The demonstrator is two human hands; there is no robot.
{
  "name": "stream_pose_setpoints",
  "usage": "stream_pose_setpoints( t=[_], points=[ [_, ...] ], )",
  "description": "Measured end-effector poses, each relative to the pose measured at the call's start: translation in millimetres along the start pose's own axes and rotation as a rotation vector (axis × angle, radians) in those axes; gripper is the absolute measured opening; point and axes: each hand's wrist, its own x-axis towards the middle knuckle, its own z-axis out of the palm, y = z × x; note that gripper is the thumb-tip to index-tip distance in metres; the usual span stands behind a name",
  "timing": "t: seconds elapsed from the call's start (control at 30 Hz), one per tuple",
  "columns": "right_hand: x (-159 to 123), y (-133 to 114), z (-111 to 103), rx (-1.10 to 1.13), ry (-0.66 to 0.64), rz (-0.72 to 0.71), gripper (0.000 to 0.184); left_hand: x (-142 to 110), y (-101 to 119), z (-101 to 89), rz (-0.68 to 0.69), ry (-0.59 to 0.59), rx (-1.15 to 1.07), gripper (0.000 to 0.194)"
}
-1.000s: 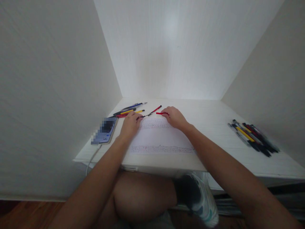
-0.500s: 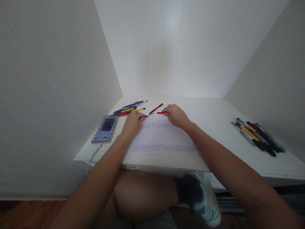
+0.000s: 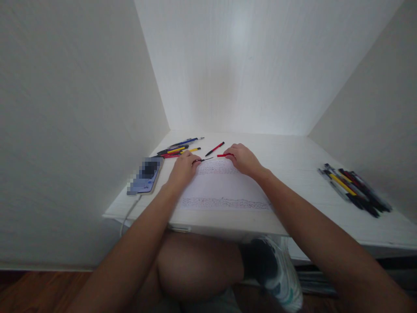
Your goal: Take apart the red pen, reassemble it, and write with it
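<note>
The left hand (image 3: pixel 184 167) pinches a dark refill (image 3: pixel 207 158), the right hand (image 3: pixel 244 158) a red barrel (image 3: pixel 220 155) at its 3 o'clock, both pieces apart, unjoined, near the paper's (image 3: pixel 224 187) 12 o'clock edge.

- Red piece (image 3: pixel 220 155) in my right hand (image 3: pixel 243 160).
- Blackish thin-tipped part (image 3: pixel 203 160) in my left hand (image 3: pixel 184 166).
- Red-and-black pen (image 3: pixel 215 149) just beyond my hands.
- White paper (image 3: pixel 224 186) at my hands, banded with dark and reddish specks.
- Yellow, red, blue and black pens (image 3: pixel 177 150) beside my left hand.
- Yellow, black and grey pile (image 3: pixel 342 184) well right of my right hand.
</note>
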Motion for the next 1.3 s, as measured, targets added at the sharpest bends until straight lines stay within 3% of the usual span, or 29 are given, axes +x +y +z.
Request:
stream_pose_setpoints(
  t=[0.3, 0.43, 0.53, 0.8, 1.0, 1.3],
  points=[
    [0.8, -15.3, 2.0, -0.049, -0.031, -0.102, 0.030, 3.2, 1.1, 7.7, 0.038, -0.041, -0.144, 0.018],
    [0.6, -19.2, 2.2, 0.016, 0.007, -0.146, 0.028, 1.4, 8.5, 5.0, -0.182, 0.071, -0.411, 0.010],
    [0.0, -20.0, 1.9, 0.086, 0.052, -0.177, 0.027, -0.1, 15.0, -1.8, -0.349, 0.116, -0.663, 0.014],
    [0.5, -25.5, 3.4, 0.146, 0.069, -0.185, 0.025, -3.0, 44.4, -25.1, -0.569, 0.167, -1.054, 0.011],
    [0.9, -32.5, 1.1, 0.232, 0.074, -0.147, 0.025, -2.5, 34.3, -18.7, -0.534, 0.211, -1.377, 0.014],
    [-0.5, -32.1, 14.4, 0.401, 0.126, -0.027, 0.017, 0.9, 23.4, -10.2, -0.483, 0.275, -1.310, 0.024]
  ],
)
